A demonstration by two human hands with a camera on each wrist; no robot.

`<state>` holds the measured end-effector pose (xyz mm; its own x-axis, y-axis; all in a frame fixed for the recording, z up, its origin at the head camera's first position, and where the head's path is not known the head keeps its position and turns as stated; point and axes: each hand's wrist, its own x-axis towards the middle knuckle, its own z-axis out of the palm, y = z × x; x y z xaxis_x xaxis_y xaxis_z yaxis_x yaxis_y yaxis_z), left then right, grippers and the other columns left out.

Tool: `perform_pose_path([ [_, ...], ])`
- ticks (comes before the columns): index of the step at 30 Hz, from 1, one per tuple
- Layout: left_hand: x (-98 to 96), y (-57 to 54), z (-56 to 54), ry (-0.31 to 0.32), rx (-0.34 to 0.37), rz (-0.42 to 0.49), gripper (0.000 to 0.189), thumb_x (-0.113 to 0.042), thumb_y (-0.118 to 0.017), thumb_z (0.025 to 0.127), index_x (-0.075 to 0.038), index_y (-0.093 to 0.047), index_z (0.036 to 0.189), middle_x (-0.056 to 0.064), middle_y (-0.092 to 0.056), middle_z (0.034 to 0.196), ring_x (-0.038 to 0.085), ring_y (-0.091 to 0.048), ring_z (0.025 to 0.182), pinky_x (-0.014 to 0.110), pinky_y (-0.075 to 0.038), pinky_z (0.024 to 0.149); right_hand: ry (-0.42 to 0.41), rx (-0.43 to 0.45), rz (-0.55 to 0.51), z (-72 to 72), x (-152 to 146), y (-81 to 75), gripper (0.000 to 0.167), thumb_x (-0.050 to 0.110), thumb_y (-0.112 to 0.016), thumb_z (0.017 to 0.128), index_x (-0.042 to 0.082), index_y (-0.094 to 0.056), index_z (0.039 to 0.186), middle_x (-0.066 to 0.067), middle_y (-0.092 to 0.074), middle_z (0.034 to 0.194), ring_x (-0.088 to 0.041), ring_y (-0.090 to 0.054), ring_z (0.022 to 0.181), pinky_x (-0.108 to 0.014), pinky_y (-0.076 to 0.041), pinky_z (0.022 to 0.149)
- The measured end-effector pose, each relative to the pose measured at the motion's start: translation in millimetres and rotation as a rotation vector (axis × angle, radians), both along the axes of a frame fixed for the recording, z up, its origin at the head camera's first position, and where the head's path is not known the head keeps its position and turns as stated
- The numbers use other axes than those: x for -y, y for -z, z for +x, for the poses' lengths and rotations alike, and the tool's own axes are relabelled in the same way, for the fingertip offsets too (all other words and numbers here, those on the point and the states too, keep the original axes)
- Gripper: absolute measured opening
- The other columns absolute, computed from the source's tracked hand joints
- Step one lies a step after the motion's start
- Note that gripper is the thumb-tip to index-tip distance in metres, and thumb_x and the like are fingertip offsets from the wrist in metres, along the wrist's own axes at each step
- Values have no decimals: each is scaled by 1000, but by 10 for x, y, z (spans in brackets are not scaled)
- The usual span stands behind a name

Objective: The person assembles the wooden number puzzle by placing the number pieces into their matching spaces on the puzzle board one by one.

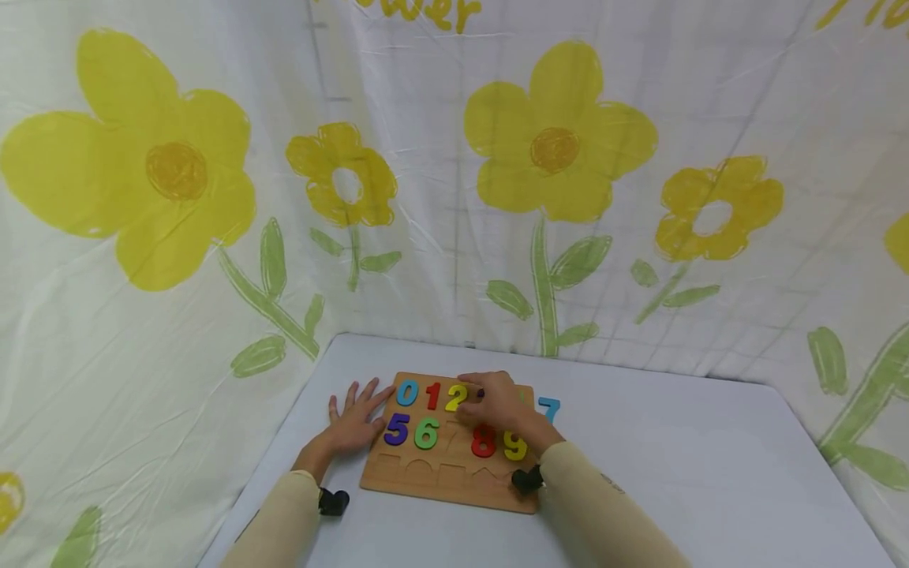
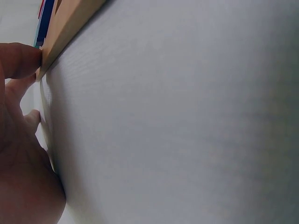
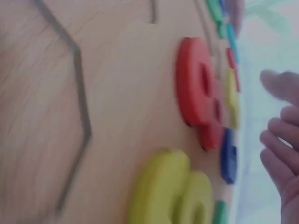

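Note:
A wooden number puzzle board (image 1: 398, 480) lies on the table, with coloured numbers in its recesses. My left hand (image 1: 351, 426) rests spread at the board's left side; in the left wrist view the thumb (image 2: 21, 60) touches the board's edge (image 2: 70, 32). Over the upper row, my right hand (image 1: 497, 401) hovers near the yellow 2 (image 1: 457, 398) and the purple 3 (image 3: 229, 156). Its fingers (image 3: 280, 140) are loosely bent, apart from the thumb, and nothing shows between them. Below it are the red 8 (image 1: 484, 442) and yellow 9 (image 1: 514, 446). The 7-shaped recess (image 1: 452, 438) has no piece in it.
A light blue 7 (image 1: 549, 407) lies just past the board's right edge. The blue 0 (image 1: 407, 392), red 1 (image 1: 433, 396), purple 5 (image 1: 397, 430) and green 6 (image 1: 427, 433) sit on the left half. A flower-printed curtain (image 1: 426, 276) hangs behind the white table (image 1: 675, 473).

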<state>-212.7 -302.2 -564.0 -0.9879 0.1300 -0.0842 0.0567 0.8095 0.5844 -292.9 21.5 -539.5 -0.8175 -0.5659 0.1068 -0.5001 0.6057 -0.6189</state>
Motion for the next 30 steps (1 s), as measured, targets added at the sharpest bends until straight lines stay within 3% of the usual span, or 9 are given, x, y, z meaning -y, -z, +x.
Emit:
perform_pose_path([
  [5,1,-6,-4,5,-17,7,63,-23,-58,106,-19,-45,168,26,-19,180,61,4,165,83,18,121,0,73,-148,36,-242,-175,55,32,-87,95,15,-73,145,-7,-73,147,-36,-67,138,-58,-56,112],
  [11,-31,-79,-15,-9,32,-41,64,-19,-58,107,-15,-42,169,25,-18,182,60,4,166,84,16,122,-40,139,-273,22,-602,-245,57,28,-91,91,17,-74,144,-3,-74,146,-36,-66,142,-61,-52,115],
  [16,-33,-62,-16,-12,39,-67,64,-19,-59,107,-16,-42,169,24,-18,182,59,3,166,84,14,122,-101,197,-389,22,-914,-253,59,19,-91,91,12,-71,146,-7,-73,147,-37,-64,144,-64,-47,118],
  [30,-35,-20,-37,-15,53,-78,65,-21,-58,107,-17,-41,170,23,-17,182,59,4,166,84,15,122,-38,198,-419,92,-1533,-89,56,15,-88,94,14,-70,146,-6,-72,148,-38,-64,143,-65,-46,116],
])
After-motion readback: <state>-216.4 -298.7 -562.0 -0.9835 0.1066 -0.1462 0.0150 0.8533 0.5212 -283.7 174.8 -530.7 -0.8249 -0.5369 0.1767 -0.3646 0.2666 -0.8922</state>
